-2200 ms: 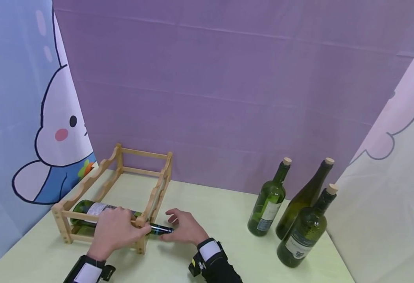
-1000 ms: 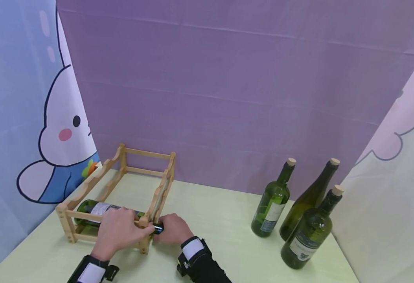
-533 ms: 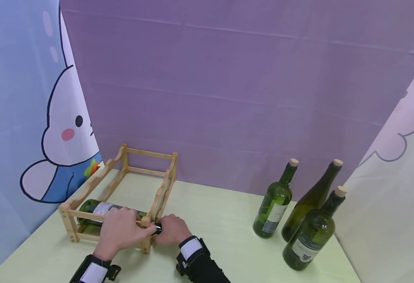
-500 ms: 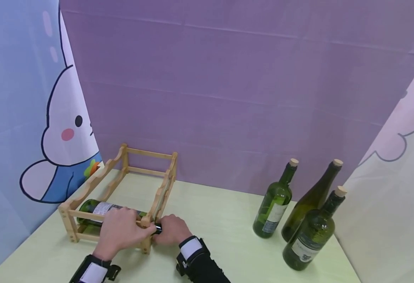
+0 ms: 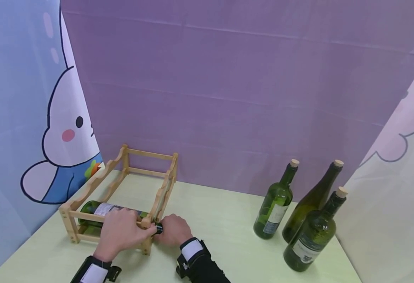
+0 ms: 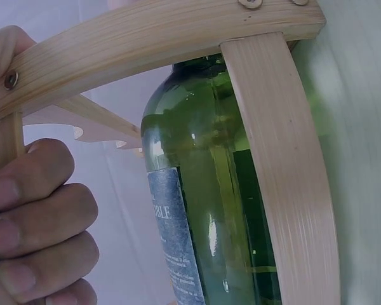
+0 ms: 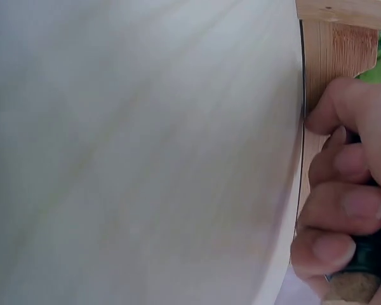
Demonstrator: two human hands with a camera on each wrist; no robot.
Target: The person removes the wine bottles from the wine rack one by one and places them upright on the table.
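A green wine bottle (image 5: 91,208) with a pale label lies on its side in the front of the low wooden wine rack (image 5: 69,226), its neck toward the right. My left hand (image 5: 122,232) grips the rack's front rail near the right corner. In the left wrist view, its fingers (image 6: 44,213) curl round the wood beside the bottle. At the rack's right side, my right hand (image 5: 174,231) holds the bottle's dark neck. Curled fingers and the bottle's cork (image 7: 352,289) show in the right wrist view; most of the neck is hidden.
On the right of the pale table (image 5: 224,236) stand three corked green bottles: one with a pale label (image 5: 273,204), a tall one (image 5: 311,196) and a front one (image 5: 309,232). A purple cloth (image 5: 228,98) hangs behind, with printed cloths at both sides.
My right hand has moved left from beside the neck and closed its fingers round it. My left hand keeps its grip on the rack. The head view has shifted slightly.
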